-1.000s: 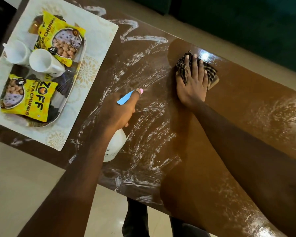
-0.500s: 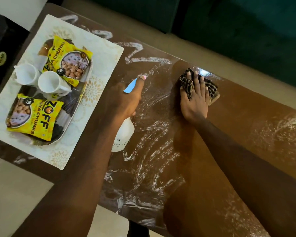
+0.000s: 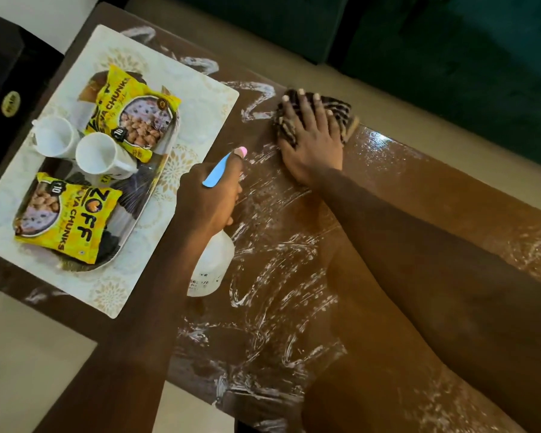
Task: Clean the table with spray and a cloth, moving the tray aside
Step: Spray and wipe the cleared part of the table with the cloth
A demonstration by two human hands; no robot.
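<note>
Leftward the limp cloth (image 3: 341, 105) has been slid, best pinned centrally under the spread right hand (image 3: 313, 146); spray bottle (image 3: 214, 267) is gripped by left hand (image 3: 206, 201).

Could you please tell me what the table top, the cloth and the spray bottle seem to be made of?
Table top: glossy brown, probably lacquered wood or laminate; it mirrors light. Cloth: soft woven fabric, striped, bunched under the right hand. Spray bottle: likely white plastic, held by the left hand.

Left end of worktop (image 3: 419, 189) blocked: tray (image 3: 124, 245) on mat (image 3: 200, 98), crowded with cups (image 3: 99, 156) and snack packets (image 3: 72, 220). Middle taken by left hand (image 3: 210, 198) gripping spray bottle (image 3: 213, 264), right hand (image 3: 313, 145) flat on cloth (image 3: 341, 107). Open passage over bare stretch right of cloth.
</note>
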